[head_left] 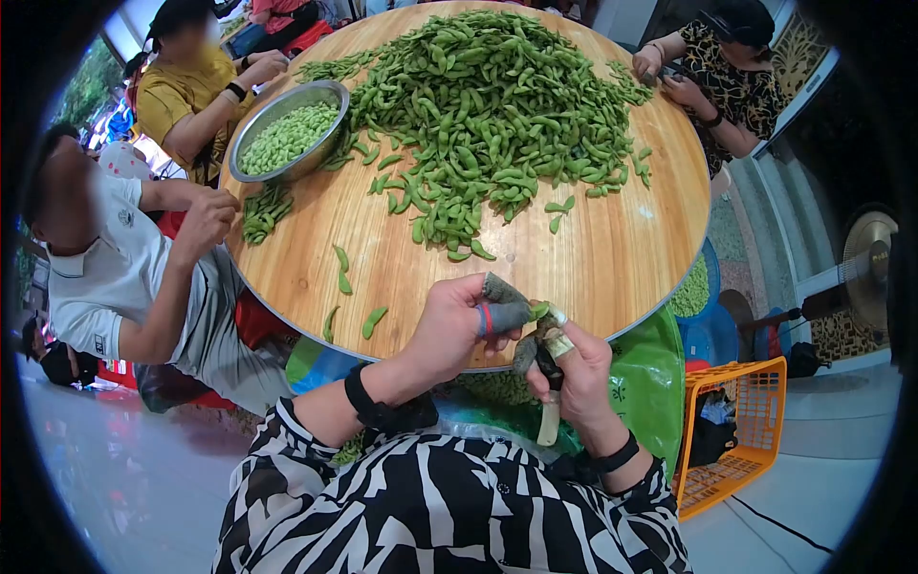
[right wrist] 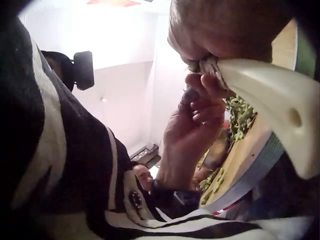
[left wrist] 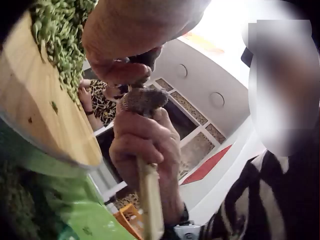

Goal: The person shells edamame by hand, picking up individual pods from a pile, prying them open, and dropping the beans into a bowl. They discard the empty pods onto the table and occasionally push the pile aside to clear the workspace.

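Pod [head_left: 540, 311] sits between both hands near the table's close edge, pinched by the left hand's [head_left: 454, 320] fingers; the right hand [head_left: 581, 373] has its fingers curled round a pale-handled tool [head_left: 549, 424]. Farther out, loose pods [head_left: 374, 322] lie on the table [head_left: 612, 253], then the heap [head_left: 488, 105], with a bowl [head_left: 325, 156] of beans [head_left: 287, 141] left of it.

The pods [head_left: 478, 115] are green, the shirt [head_left: 459, 507] zebra-striped.
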Demonstrator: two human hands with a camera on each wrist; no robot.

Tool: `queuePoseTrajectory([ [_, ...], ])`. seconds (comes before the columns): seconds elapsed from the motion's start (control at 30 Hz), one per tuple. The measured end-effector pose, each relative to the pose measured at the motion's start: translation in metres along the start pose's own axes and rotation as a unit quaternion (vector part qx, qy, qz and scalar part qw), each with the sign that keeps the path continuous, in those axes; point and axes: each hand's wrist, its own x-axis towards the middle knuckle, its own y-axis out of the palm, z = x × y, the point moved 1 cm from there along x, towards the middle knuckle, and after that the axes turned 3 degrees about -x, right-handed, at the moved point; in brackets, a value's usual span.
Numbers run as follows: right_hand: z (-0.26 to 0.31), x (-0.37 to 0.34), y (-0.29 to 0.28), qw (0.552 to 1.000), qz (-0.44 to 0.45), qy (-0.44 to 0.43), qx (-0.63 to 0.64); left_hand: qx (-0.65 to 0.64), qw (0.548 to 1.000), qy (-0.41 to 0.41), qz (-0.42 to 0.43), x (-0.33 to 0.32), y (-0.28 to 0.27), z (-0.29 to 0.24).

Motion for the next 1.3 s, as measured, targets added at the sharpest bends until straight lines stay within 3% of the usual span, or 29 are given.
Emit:
queuePoseTrajectory([
  [0.03, 0.000, -0.001, -0.001, 0.999, -0.009, -0.012, -0.041, -0.089, 0.994, -0.063, 0.014, 0.000, 0.000, 0.000],
  [0.07, -0.001, -0.002, -0.004, 0.999, -0.009, -0.012, -0.040, -0.089, 0.994, -0.064, 0.014, 0.001, 0.000, 0.003],
  [0.27, 0.001, -0.004, -0.011, 0.988, -0.061, -0.036, -0.139, 0.091, 0.996, 0.019, -0.012, -0.002, 0.012, 0.013],
  [0.33, 0.002, -0.004, -0.011, 0.942, -0.133, -0.125, -0.282, 0.149, 0.988, 0.047, 0.018, -0.004, 0.013, 0.017],
  [0.47, 0.006, -0.006, -0.014, 0.930, -0.124, -0.135, -0.319, 0.132, 0.988, 0.056, 0.052, -0.005, 0.015, 0.023],
  [0.53, 0.009, -0.009, -0.018, 0.938, -0.128, -0.098, -0.308, 0.117, 0.988, -0.016, 0.100, -0.006, 0.015, 0.016],
  [0.83, 0.009, -0.022, -0.034, 0.921, -0.146, -0.077, -0.353, 0.127, 0.988, 0.022, 0.087, -0.005, 0.008, 0.030],
  [0.97, 0.015, -0.019, -0.017, 0.878, -0.094, -0.194, -0.428, 0.193, 0.977, 0.060, 0.071, -0.006, 0.009, 0.032],
  [1.03, 0.011, -0.018, -0.017, 0.882, -0.077, -0.166, -0.434, 0.259, 0.956, 0.108, 0.086, -0.010, 0.012, 0.031],
  [1.17, 0.006, -0.016, -0.017, 0.929, -0.049, -0.107, -0.352, 0.239, 0.957, 0.128, 0.098, -0.016, 0.012, 0.024],
  [1.23, 0.005, -0.016, -0.018, 0.947, -0.040, -0.077, -0.309, 0.146, 0.983, 0.013, 0.110, -0.017, 0.011, 0.020],
  [1.3, 0.006, -0.016, -0.018, 0.960, -0.019, -0.014, -0.279, 0.143, 0.983, -0.012, 0.113, -0.021, 0.008, 0.020],
])
